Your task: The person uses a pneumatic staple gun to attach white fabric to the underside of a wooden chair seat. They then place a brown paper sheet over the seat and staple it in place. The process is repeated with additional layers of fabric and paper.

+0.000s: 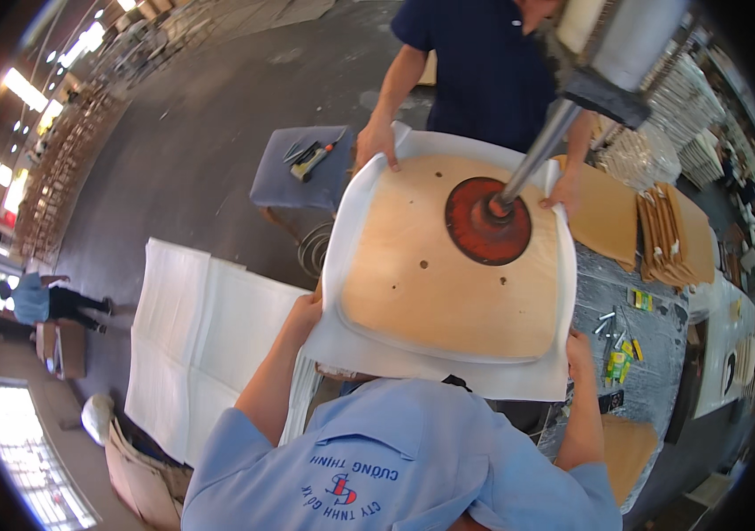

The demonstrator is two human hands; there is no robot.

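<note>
The scene was brightly and evenly lit. Ceiling strip lights (28, 88) at upper left were overexposed, as was a window (28, 442) at lower left. The plywood seat board (448, 257) showed soft, faint shadows. Fisheye distortion bent straight edges near the rim, and a black vignette closed the corners. The press column (612, 62) at upper right was slightly blurred.

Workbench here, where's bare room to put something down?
Bare grey top shows on the workbench between the white fabric under the plywood seat board and the small yellow packets. Further back it's crowded: plywood panels and stacked wooden strips.
</note>
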